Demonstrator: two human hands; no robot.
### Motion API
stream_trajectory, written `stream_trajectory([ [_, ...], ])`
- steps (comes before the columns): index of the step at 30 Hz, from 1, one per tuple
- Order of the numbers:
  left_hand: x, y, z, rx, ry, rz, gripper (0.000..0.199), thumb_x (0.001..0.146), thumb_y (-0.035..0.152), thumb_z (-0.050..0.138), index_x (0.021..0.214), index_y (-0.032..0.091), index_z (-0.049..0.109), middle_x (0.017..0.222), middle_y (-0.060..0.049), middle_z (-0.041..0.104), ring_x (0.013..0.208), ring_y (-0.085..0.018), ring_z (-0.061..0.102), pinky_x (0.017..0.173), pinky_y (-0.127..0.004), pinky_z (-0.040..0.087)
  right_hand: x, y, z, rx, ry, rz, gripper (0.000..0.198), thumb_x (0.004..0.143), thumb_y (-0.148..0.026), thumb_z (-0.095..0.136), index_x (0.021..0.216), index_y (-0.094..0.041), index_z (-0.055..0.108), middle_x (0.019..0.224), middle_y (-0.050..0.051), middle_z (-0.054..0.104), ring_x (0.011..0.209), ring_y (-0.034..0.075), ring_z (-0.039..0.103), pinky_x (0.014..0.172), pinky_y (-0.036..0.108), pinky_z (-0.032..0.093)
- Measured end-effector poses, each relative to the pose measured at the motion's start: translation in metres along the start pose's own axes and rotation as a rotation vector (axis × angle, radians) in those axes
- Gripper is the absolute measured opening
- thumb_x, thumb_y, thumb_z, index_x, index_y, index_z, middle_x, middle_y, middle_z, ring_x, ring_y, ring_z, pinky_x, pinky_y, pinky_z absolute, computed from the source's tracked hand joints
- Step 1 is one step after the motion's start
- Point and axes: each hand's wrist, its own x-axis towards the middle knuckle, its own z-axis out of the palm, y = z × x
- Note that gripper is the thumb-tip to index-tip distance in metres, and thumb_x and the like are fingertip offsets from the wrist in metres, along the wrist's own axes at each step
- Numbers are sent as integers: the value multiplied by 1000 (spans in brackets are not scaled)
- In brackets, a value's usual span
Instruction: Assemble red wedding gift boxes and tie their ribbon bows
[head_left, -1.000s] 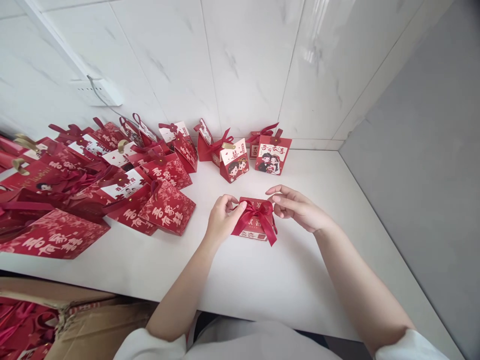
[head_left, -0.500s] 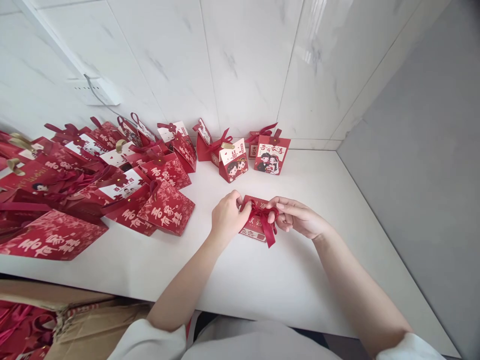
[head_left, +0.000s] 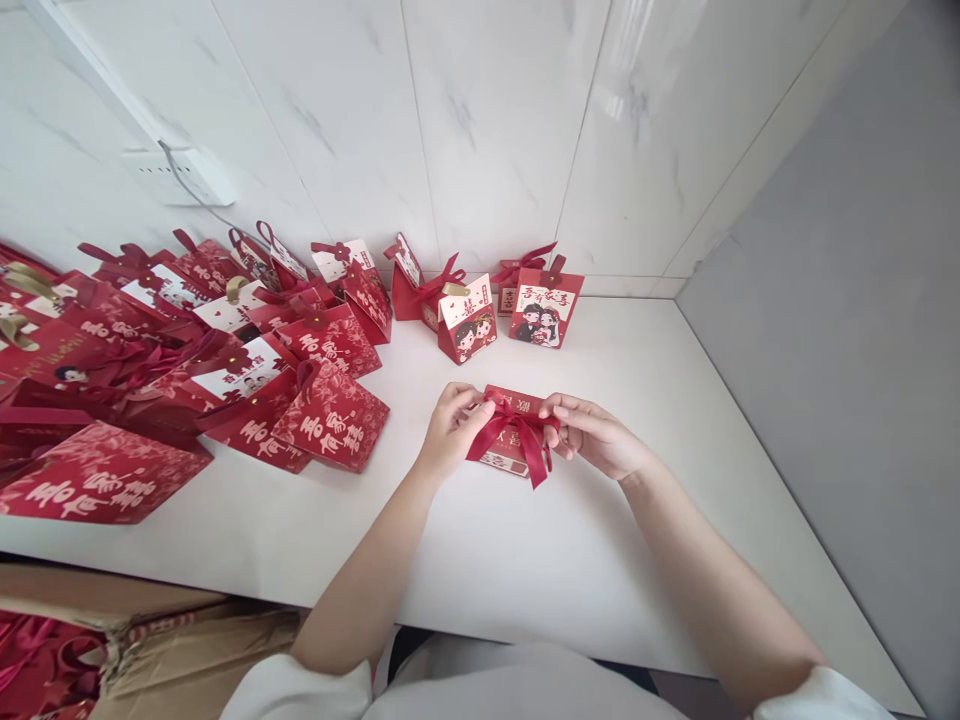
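A small red gift box [head_left: 504, 462] with printed characters lies on the white table before me. Across it is a dark red ribbon [head_left: 531, 455] tied in a bow, its tails hanging toward me. My left hand [head_left: 454, 428] pinches the ribbon's left side between thumb and fingers at the box's left edge. On the right, my right hand [head_left: 589, 430] pinches the bow's right loop, with the other fingers curled beside the box.
Finished-looking red boxes [head_left: 469, 325] stand by the tiled wall, with another [head_left: 546, 308] to their right. Many more red boxes [head_left: 330, 415] crowd the table's left. A cardboard carton [head_left: 187, 660] of red items sits below the front edge. A grey panel [head_left: 840, 300] borders the right side.
My left fingers have shifted slightly and loosened their curl. A ribbon tail now spreads to the lower left, and the bow lies flatter and wider over the box.
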Motion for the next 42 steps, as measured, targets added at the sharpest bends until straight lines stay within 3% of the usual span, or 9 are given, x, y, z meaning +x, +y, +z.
stream_trajectory([
  [7,4,0,2,-138,-146,37,17,85,32,57,96,23,66,132,-7,49,132,-26,42,111,-38,34,0,5,-2,3,-48,0,21,91,-40,59,95,-19,61,66,0,61,52,10,54,49,22,40],
  [11,12,1,8,-62,-58,-18,28,90,44,52,90,21,68,132,-9,51,132,-28,42,111,-41,32,0,5,-2,8,-48,-10,20,91,-39,59,96,-19,62,65,0,60,53,10,55,48,21,40],
  [14,18,4,10,17,-8,-33,26,85,45,61,80,20,67,132,-8,53,131,-29,43,106,-41,34,0,4,-1,4,-34,-9,21,91,-39,60,95,-19,62,65,0,59,54,10,54,48,20,40],
  [19,23,6,5,-295,-173,-133,20,78,38,69,76,18,66,139,-5,50,123,-28,52,101,-38,40,-1,3,0,6,-28,-11,20,91,-39,60,95,-19,63,66,0,58,55,10,53,47,20,40],
  [23,25,6,-2,-566,-279,-217,31,77,45,67,91,17,71,130,-8,59,113,-30,59,95,-39,44,0,4,1,2,-6,-27,21,91,-39,60,93,-19,63,66,0,59,54,10,52,48,21,39],
  [28,25,2,-16,-405,-156,-275,47,84,54,59,112,18,69,111,-9,70,116,-30,57,103,-41,37,4,7,3,-41,85,-97,24,90,-42,62,88,-19,61,76,1,65,55,8,52,52,23,38],
  [31,25,-3,-21,-339,-150,-309,43,82,51,63,107,18,71,116,-9,68,119,-30,55,104,-41,35,7,10,6,-64,115,-106,24,89,-43,63,88,-19,61,81,2,66,58,10,54,53,24,39],
  [35,23,-8,-22,-293,-176,-270,31,79,48,68,84,18,75,127,-8,62,120,-30,54,102,-40,36,9,14,9,-73,161,-149,22,89,-42,63,88,-20,59,84,2,66,61,11,55,53,25,39],
  [42,13,-8,-18,-250,-217,-179,29,79,41,68,63,16,66,130,-7,56,120,-29,53,95,-38,42,12,13,11,-108,243,-170,23,87,-42,64,93,-22,57,75,-1,62,57,10,51,51,24,38],
])
